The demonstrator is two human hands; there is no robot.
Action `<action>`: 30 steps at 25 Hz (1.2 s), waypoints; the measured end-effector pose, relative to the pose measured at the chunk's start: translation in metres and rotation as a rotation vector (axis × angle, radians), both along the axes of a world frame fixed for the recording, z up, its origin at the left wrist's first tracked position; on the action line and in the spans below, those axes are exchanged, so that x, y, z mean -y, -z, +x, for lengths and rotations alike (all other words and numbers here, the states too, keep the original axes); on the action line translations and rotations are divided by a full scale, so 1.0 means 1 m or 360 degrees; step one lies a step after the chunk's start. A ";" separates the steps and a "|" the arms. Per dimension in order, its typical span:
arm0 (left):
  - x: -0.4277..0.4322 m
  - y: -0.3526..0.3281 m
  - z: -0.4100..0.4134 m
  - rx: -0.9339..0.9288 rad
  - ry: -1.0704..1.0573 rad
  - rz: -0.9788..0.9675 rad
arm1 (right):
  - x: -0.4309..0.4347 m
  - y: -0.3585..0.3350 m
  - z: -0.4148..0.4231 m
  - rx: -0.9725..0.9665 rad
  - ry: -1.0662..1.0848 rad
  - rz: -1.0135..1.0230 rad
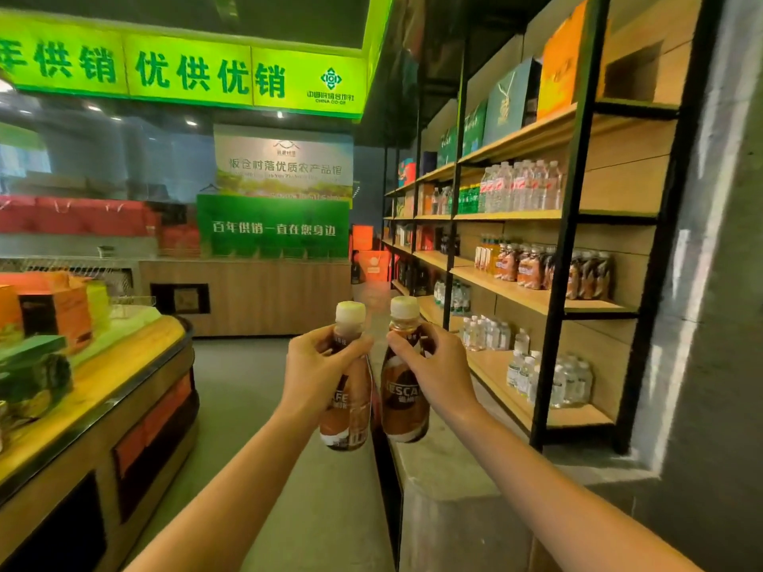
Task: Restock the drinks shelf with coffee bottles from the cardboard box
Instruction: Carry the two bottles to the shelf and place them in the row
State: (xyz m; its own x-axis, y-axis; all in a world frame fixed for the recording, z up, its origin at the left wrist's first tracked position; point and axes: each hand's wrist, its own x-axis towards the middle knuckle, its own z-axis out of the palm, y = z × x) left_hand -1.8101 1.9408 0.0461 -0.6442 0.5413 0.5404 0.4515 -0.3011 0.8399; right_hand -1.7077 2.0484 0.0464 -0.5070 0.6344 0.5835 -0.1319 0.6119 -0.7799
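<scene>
Head view: I hold two coffee bottles out in front of me, one in each hand. My left hand (318,365) is curled round the upper part of the left bottle (349,406), fingers wrapped over the label just under the neck. My right hand (437,365) grips the right bottle (402,402) the same way, thumb on the near side. Both bottles are about upright, white caps (351,311) up, side by side and just apart, with the left one tilted slightly.

To my right stands the shelf (532,297), wooden boards in a black frame. On its middle board sits a row of brown bottles (528,268) that look like mine. Water bottles (520,187) fill the board above, and more stand on the lower boards. At my left is a counter (103,373) with boxes (53,311) on it, and a green sign (186,72) hangs overhead.
</scene>
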 end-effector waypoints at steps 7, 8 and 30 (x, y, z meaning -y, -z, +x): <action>-0.146 0.000 -0.159 -0.0034 0.0245 -0.0053 | -0.133 0.017 -0.135 -0.0077 0.0310 -0.0029; -0.170 -0.004 -0.181 -0.0055 0.0301 -0.0063 | -0.155 0.015 -0.155 -0.0090 0.0361 -0.0044; -0.738 -0.007 -0.288 0.0026 0.1264 -0.0156 | -0.642 0.013 -0.238 -0.0140 0.1285 -0.0050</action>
